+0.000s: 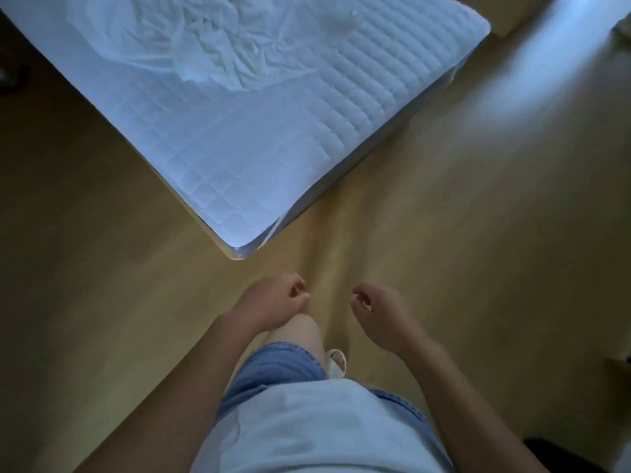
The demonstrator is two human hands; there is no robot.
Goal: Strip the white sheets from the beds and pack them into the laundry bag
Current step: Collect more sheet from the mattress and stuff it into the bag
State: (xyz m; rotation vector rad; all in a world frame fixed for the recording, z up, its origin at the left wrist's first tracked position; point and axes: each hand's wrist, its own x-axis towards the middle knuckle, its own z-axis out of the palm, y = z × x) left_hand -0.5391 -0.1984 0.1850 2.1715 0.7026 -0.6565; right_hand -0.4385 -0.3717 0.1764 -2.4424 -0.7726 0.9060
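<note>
Crumpled white sheet (205, 52) lies ahead-left on the mattress (239, 155), well beyond my left hand (273, 302), probably the nearer, and right hand (382, 312), which are apart, loosely curled, empty.

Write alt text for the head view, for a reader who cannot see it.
The left hand and right hand hover empty, fingers loosely curled, just short of the corner of a quilted mattress. A crumpled white sheet lies bunched on its far part. The floor around the bed is pale wood.
</note>
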